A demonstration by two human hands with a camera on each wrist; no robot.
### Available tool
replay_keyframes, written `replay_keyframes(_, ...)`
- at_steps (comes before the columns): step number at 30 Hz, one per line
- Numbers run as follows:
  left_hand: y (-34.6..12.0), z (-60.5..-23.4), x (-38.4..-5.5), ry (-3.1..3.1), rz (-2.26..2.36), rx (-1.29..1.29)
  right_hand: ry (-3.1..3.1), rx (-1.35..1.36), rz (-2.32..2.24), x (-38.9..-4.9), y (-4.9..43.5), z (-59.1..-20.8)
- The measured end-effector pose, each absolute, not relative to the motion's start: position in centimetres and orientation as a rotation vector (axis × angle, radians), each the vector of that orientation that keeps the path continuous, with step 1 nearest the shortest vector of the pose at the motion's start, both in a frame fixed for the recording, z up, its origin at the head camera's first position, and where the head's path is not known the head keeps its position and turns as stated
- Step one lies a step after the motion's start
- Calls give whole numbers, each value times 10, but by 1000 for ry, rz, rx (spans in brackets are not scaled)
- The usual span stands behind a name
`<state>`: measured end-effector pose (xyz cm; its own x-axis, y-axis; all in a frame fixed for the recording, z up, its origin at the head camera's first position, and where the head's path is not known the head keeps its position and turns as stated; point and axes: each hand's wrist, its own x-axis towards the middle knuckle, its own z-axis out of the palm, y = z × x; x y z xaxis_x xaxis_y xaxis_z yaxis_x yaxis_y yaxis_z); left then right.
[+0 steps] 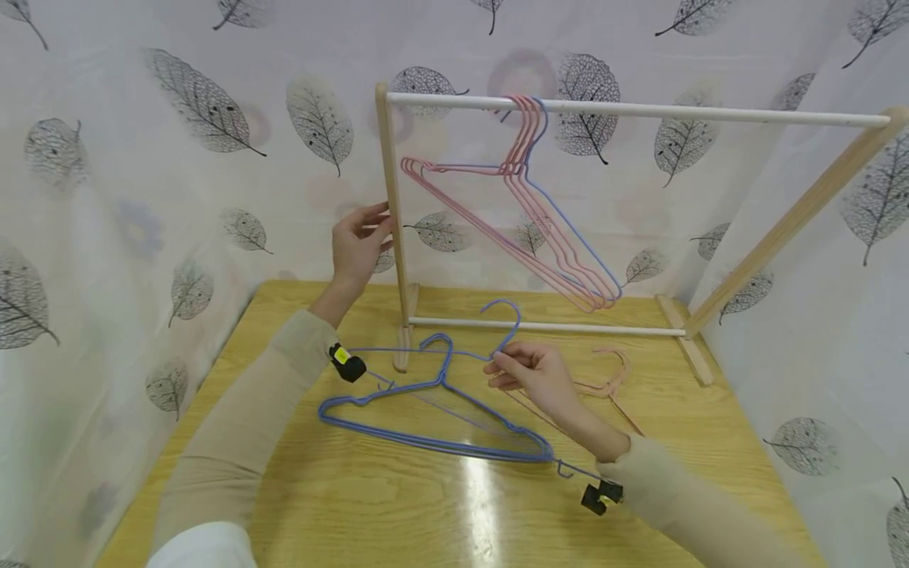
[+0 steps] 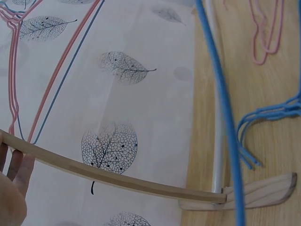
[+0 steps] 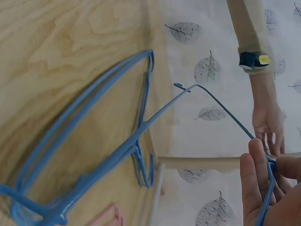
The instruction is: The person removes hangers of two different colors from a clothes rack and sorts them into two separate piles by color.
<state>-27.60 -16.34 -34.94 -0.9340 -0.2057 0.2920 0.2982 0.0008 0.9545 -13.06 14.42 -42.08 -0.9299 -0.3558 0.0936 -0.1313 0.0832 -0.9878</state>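
Observation:
My right hand point(image 1: 540, 379) pinches a blue clothes hanger point(image 1: 507, 335) at the neck below its hook, between thumb and fingers. The held hanger's bar runs in front of the right wrist camera, its thin arms spreading over the table. Other blue hangers point(image 1: 436, 454) lie stacked on the wood beneath it. My left hand point(image 1: 358, 244) grips the left wooden post of a clothes rack point(image 1: 394, 197), fingers at the post's edge in the left wrist view point(image 2: 21, 174). On the rack's white top rod hang several pink hangers point(image 1: 521, 150) and a blue one point(image 1: 575, 217).
A pink hanger point(image 1: 614, 386) lies on the wooden table point(image 1: 398, 513), right of the blue stack. The rack has a lower white rod point(image 1: 568, 327) and wooden feet point(image 1: 685, 347). Leaf-patterned sheeting point(image 1: 213, 197) closes off the back and sides.

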Motion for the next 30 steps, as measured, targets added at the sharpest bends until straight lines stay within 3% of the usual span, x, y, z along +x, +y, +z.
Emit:
replay_keyframes(7, -163, -348, -275, -1948, -1993, -86, 2043, -441, -1929, -137, 114, -448)
replay_keyframes(18, -162, -346, -273, -1940, -2002, -84, 1889, -387, -1863, -151, 73, -460)
replay_keyframes(30, -163, -349, -276, -1940, -1974, -86, 1931, -312, -1799, -174, 58, -486)
